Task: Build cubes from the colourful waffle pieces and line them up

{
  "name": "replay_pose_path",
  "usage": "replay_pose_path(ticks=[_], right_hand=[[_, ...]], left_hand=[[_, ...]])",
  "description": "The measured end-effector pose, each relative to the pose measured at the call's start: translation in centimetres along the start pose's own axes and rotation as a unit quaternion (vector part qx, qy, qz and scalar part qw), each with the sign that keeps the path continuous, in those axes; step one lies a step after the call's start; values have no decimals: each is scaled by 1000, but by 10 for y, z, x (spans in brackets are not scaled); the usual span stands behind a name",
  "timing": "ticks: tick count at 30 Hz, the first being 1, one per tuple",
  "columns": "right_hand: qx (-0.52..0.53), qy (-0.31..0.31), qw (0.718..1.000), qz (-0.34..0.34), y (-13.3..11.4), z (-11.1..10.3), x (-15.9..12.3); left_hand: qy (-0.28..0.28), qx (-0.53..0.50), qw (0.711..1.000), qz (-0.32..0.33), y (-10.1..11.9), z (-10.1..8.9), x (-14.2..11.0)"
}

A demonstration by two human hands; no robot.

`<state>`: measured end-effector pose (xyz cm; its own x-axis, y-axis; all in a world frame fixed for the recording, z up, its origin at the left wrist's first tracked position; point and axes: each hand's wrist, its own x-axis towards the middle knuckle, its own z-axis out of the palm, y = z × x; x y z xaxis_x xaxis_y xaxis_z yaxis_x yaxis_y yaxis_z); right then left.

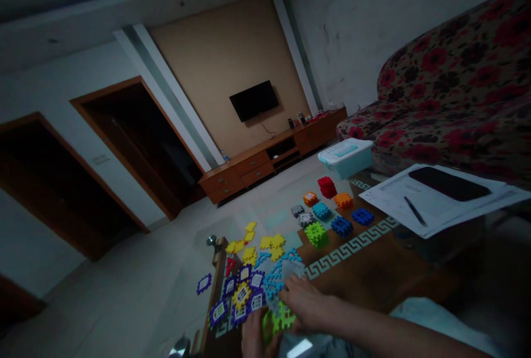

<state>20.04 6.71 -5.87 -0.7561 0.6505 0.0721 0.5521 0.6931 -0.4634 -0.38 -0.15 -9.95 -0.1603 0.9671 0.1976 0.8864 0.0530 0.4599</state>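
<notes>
At the near end of the low table, my left hand [252, 337] is partly cut off by the bottom edge. A lime-green plastic building tile [270, 325] sits between its fingers and thumb, and the hand appears closed on it. My right hand [302, 298] reaches in from the right, its fingers stretched over light blue interlocking tiles [274, 281] and a clear, filmy sheet [292, 269]. No piece can be made out in it. Purple tiles with white window grids [256, 301] lie just left of the hands, with a yellow gridded tile [241, 295] among them.
Yellow tiles [272, 242] and red pieces [230, 265] lie farther up the table. Assembled cubes, including a green one [316, 234], stand beyond. A lidded teal box [350, 161] and papers [385, 195] with a pen and phone are at right. One purple tile [203, 284] appears beyond the table's left edge.
</notes>
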Motion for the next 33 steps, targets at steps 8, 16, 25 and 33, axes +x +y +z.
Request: replay_pose_path(ticks=[8,16,25,33], right_hand=[[23,4,999,-25,15,-20,-7],[49,71,996,37,30,-53,-17],[70,132,988,42,30,-58,-15],[167,324,929,66,43,-74,-19]], left_hand=[[14,-109,992,62,28,-11,0],[-72,-89,982,151,47,15,13],[-71,-31,985,151,55,11,17],[-13,-3,988,156,69,18,22]])
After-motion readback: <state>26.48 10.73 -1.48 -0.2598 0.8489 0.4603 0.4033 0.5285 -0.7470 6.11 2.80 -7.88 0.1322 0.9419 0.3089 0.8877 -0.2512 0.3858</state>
